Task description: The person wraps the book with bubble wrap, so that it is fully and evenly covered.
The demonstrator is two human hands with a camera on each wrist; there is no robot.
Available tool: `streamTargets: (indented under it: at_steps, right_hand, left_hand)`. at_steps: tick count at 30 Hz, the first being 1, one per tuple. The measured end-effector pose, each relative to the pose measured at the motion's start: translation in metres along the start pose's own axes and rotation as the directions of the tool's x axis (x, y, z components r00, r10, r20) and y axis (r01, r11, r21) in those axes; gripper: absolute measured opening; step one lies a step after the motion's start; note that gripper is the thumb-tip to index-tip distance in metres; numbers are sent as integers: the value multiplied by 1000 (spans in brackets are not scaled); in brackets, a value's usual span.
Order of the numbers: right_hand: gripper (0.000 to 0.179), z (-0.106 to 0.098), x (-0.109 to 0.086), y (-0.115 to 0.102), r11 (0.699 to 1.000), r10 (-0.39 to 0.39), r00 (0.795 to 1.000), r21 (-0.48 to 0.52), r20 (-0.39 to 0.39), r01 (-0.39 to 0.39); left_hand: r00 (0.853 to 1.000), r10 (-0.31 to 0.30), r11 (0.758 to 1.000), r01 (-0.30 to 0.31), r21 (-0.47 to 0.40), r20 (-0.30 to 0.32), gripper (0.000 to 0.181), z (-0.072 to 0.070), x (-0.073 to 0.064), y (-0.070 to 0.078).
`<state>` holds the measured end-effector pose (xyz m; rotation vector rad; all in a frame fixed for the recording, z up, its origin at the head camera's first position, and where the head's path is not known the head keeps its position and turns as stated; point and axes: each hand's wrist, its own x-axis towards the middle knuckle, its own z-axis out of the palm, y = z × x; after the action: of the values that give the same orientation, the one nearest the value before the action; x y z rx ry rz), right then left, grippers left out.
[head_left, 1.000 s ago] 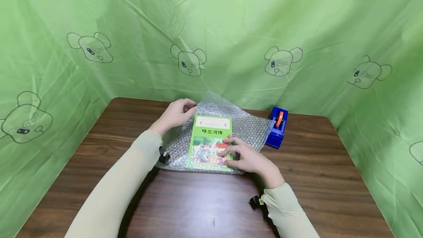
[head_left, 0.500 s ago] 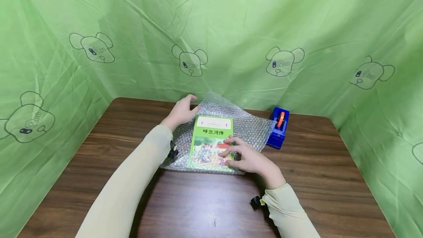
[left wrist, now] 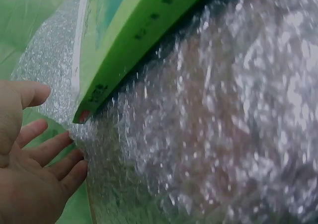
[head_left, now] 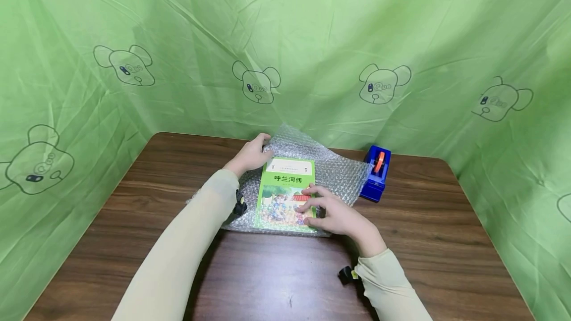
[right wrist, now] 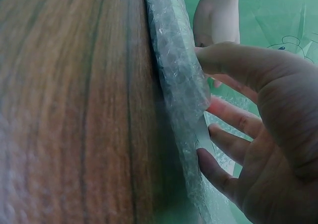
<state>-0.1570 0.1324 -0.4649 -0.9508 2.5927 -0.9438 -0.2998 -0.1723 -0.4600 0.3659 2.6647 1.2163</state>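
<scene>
A green-covered book (head_left: 287, 179) lies face up on a sheet of bubble wrap (head_left: 341, 170), whose near part is folded over the book's lower cover. My right hand (head_left: 336, 213) rests on the book's lower right, fingers spread over the wrapped cover. Beyond the book's upper left corner, my left hand (head_left: 251, 155) is at the far left edge of the wrap. The left wrist view shows that hand's fingers (left wrist: 57, 149) extended along the wrap's edge, beside the end of the book's spine (left wrist: 131, 47).
A blue tape dispenser (head_left: 373, 186) with an orange wheel stands right of the wrap, whose right corner reaches it. The brown wooden table (head_left: 428, 232) ends at a green cloth backdrop (head_left: 312, 24) behind and on both sides.
My left hand has uncurled its fingers at the wrap's far left edge and shifted right, closer to the book. A bit of wrap now shows left of the left sleeve. The right hand stays in place.
</scene>
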Motion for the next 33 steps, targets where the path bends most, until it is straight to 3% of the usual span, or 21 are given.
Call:
streamTargets:
  at_steps: [5, 9, 15, 18, 26, 33]
  right_hand:
    - [24, 0, 0, 1, 1000, -9, 1000, 10, 1, 9]
    - [25, 1, 1, 2, 1000, -8, 1000, 12, 2, 8]
    - [24, 0, 2, 2, 1000, -5, 1000, 16, 2, 5]
    - [24, 0, 2, 2, 1000, -7, 1000, 16, -1, 7]
    - [25, 1, 2, 3, 1000, 5, 1000, 16, 5, -5]
    - [23, 0, 2, 5, 999, -19, 1000, 28, -3, 19]
  left_hand:
    - [999, 19, 1000, -20, -18, -50, 67, 3, 3, 4]
    - [994, 73, 997, -73, 1, -80, 66, 6, 5, 8]
    - [973, 217, 971, -207, 118, -83, 38, 9, 3, 17]
    - [965, 251, 964, -242, 108, -81, 27, 10, 1, 20]
    - [966, 255, 966, -252, 61, -46, 25, 9, -10, 30]
    - [961, 275, 947, -277, 162, 33, 22, 7, -26, 38]
